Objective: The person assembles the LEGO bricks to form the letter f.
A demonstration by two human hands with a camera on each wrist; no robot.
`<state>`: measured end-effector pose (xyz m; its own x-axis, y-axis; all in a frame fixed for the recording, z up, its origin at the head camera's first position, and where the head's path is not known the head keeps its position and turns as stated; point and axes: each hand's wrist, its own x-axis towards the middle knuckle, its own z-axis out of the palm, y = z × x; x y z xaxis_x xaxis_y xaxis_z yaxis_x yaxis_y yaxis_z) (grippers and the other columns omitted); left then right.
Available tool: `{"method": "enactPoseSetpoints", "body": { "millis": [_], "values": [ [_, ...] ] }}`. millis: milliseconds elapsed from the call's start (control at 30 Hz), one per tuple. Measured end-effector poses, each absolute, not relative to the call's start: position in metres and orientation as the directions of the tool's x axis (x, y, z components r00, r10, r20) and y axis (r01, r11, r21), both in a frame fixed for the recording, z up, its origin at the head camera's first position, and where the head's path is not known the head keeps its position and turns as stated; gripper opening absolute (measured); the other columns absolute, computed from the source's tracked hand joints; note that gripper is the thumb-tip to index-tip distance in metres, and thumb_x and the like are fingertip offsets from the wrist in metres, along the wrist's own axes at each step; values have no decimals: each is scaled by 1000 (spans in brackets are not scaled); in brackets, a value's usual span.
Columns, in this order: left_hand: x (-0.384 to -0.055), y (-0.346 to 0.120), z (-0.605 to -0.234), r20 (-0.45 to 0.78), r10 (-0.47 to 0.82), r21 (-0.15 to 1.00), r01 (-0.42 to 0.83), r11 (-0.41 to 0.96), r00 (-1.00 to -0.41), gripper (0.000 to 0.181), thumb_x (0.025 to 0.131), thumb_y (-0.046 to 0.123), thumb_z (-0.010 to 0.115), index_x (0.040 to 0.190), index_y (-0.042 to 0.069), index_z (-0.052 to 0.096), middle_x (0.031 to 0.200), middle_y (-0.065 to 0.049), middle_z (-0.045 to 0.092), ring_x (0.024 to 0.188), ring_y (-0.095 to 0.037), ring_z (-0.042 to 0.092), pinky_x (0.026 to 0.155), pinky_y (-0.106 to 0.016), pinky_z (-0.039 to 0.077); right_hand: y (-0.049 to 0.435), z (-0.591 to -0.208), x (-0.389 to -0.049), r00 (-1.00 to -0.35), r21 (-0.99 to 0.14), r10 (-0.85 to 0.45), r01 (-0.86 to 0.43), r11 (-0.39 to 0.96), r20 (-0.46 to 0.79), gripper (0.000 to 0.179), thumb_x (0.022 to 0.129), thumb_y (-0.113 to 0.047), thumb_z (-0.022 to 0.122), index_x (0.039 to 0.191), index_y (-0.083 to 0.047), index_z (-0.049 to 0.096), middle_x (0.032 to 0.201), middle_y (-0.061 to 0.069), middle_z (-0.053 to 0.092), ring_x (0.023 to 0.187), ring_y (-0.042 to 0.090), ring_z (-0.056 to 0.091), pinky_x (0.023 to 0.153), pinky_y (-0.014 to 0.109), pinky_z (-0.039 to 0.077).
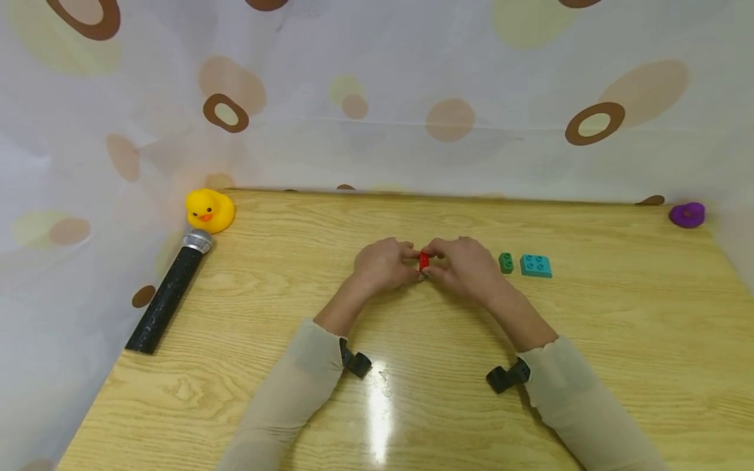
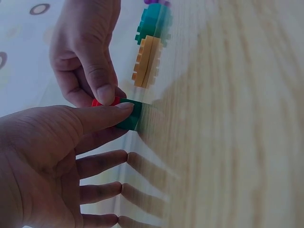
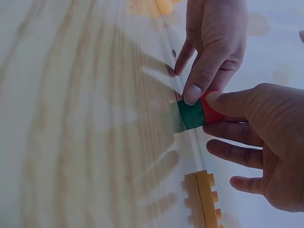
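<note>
At the middle of the table, a red toy brick sits on top of a dark green brick, which stands on the tabletop. My left hand pinches the green brick low down between thumb and forefinger, its other fingers spread with tips at the table. From the other side, my right hand pinches the red brick, its remaining fingers held out loosely. The two bricks touch; whether their studs are fully pressed together I cannot tell. An orange brick lies near the right hand in both wrist views.
Right of the hands are a small green brick and a teal brick. A yellow rubber duck and a black microphone lie at the left. A purple duck-like toy sits in the far right corner, by the patterned cloth.
</note>
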<state>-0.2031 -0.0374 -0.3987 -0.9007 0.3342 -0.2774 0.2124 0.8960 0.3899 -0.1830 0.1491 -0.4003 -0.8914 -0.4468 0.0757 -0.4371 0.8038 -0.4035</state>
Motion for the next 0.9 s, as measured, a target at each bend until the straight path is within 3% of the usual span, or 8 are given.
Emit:
{"method": "enactPoseSetpoints", "body": {
  "millis": [200, 400, 633, 733, 900],
  "values": [
    [-203, -38, -399, -274, 336, 374, 222, 900, -901, 49, 93, 49, 70, 140, 37, 61, 154, 11, 50, 149, -25, 39, 84, -36, 56, 148, -402, -184, -897, -400, -439, -420, 815, 46, 29, 97, -24, 71, 122, -11, 68, 116, 13, 75, 103, 36, 69, 103, 55, 47],
    [-202, -38, -398, -272, 348, 394, 226, 891, -897, 49, 94, 47, 70, 140, 36, 61, 155, 8, 50, 147, -30, 42, 83, -37, 56, 150, -401, -185, -892, -410, -451, -419, 810, 21, 29, 98, -26, 69, 124, -12, 66, 120, 11, 74, 109, 37, 67, 99, 54, 50],
    [-201, -37, -399, -287, 341, 412, 206, 888, -895, 51, 92, 47, 72, 140, 35, 61, 155, 10, 49, 149, -29, 39, 93, -42, 55, 166, -397, -191, -881, -452, -467, -388, 803, -72, 59, 98, -29, 69, 150, -15, 47, 135, 12, 67, 117, 35, 66, 97, 52, 52],
    [-202, -36, -398, -294, 338, 413, 200, 888, -894, 51, 92, 46, 73, 140, 33, 62, 155, 10, 49, 149, -29, 39, 90, -41, 56, 178, -391, -194, -889, -459, -447, -357, 813, -101, 64, 97, -31, 70, 154, -15, 44, 142, 13, 62, 120, 37, 64, 98, 55, 50],
    [-203, -37, -399, -299, 339, 413, 200, 889, -892, 51, 92, 46, 73, 140, 32, 63, 155, 11, 49, 149, -29, 39, 81, -35, 56, 203, -381, -198, -906, -434, -396, -300, 850, -150, 59, 97, -30, 70, 151, -14, 49, 148, 16, 56, 130, 44, 56, 105, 61, 43]
  ]
}}
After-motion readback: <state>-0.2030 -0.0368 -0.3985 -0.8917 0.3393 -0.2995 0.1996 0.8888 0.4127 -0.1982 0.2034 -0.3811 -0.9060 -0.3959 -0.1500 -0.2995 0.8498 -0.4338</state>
